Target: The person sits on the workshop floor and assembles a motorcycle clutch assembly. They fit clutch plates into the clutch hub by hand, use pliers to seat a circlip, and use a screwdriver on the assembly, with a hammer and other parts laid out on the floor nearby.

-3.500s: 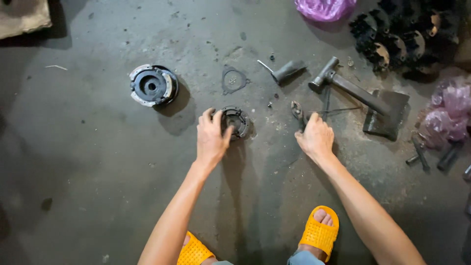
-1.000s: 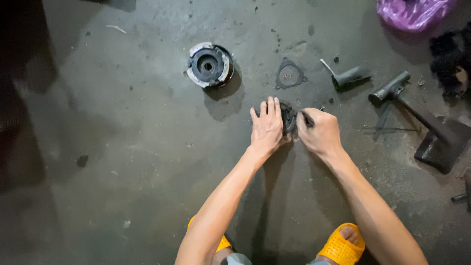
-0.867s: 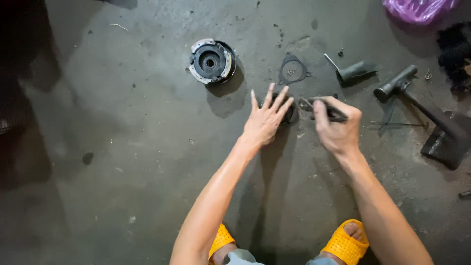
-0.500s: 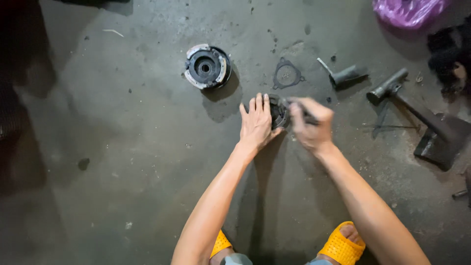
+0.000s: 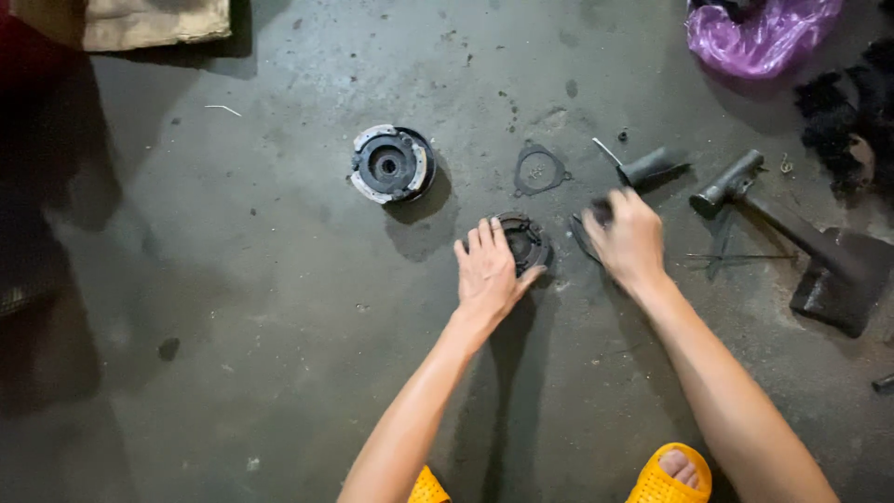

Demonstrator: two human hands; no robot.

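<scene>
Black round part (image 5: pixel 524 240) under left hand's (image 5: pixel 488 273) fingertips.

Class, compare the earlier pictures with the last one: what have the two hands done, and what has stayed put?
The right hand drew back rightward off the small round part, gripping a dark tool. The left hand stays pressed on that part. The clutch assembly, gasket and hammer lie unmoved.

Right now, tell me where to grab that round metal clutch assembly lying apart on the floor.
Take the round silver-and-black metal clutch assembly by its outer rim, coming straight down from above. It lies flat on the grey concrete floor with open floor all around it, so fingers can probably span opposite edges; its central hole looks too narrow for a firm hold.
</scene>
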